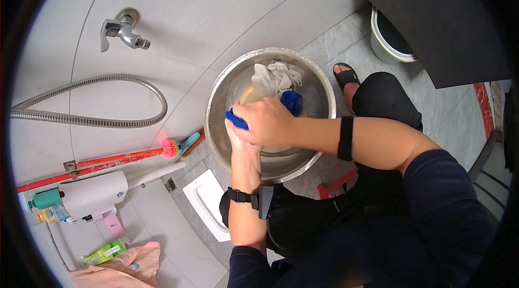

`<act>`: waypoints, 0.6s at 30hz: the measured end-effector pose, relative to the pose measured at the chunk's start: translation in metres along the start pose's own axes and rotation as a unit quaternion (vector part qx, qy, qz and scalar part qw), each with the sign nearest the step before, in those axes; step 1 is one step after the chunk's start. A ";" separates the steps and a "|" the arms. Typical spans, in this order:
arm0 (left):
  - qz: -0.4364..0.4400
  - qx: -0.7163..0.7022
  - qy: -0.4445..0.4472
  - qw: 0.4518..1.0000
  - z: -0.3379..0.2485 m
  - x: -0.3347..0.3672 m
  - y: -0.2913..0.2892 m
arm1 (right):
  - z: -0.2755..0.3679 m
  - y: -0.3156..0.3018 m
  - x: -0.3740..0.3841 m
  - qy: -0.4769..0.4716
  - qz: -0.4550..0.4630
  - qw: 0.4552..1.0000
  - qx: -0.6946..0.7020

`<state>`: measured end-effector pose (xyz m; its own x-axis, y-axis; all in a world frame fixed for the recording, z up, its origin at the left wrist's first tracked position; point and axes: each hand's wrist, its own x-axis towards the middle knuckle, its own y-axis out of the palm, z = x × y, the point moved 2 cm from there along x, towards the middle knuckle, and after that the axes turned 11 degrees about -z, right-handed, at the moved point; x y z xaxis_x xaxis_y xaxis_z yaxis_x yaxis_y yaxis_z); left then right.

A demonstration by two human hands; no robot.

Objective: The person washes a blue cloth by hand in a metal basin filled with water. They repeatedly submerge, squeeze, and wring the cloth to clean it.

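Both my hands meet over a round metal basin (215, 142) with water in it. Between them is a bunched wet blue cloth (236, 120), mostly hidden by my fingers. My right hand (269, 120) is closed over the cloth from above and the right. From below, my left hand (240, 137) presses against it, its fingers partly covered by the right hand. White and greyish cloths (277, 78) lie heaped at the basin's far side. Next to them rests more blue cloth (292, 103); whether it is joined to the piece in my hands, I cannot tell.
A tap (125, 31) and a flexible metal hose (102, 122) are on the left wall. Below them are a brush with pink bristles (170, 148) and a white squat toilet (207, 205). A bucket (380, 44) stands far right, under a dark panel (438, 17).
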<state>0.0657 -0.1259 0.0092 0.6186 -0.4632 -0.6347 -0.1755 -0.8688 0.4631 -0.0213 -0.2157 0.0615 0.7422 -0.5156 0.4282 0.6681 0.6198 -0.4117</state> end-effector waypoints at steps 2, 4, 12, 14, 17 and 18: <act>-0.044 -0.003 -0.054 0.998 0.003 -0.011 0.019 | -0.023 0.005 0.016 0.018 -0.008 1.000 -0.014; -0.003 0.029 -0.065 0.997 0.002 -0.012 0.035 | -0.038 0.006 0.032 0.171 -0.063 0.983 -0.036; -0.049 0.094 0.008 0.994 -0.022 -0.007 0.024 | -0.058 -0.003 0.049 0.336 0.121 0.888 0.291; -0.059 0.073 0.050 0.994 -0.031 -0.001 0.018 | -0.061 -0.004 0.054 0.347 0.262 0.821 0.370; -0.072 0.076 0.072 0.992 -0.047 -0.003 0.003 | -0.018 -0.039 0.055 0.361 0.241 0.856 0.282; -0.063 0.081 0.087 0.991 -0.050 0.001 -0.001 | -0.025 -0.036 0.055 0.361 0.238 0.857 0.280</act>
<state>0.1049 -0.1166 0.0390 0.7635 -0.3245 -0.5583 -0.1999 -0.9409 0.2734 -0.0032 -0.2812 0.0794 0.8984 -0.2310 -0.3736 0.2994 0.9444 0.1360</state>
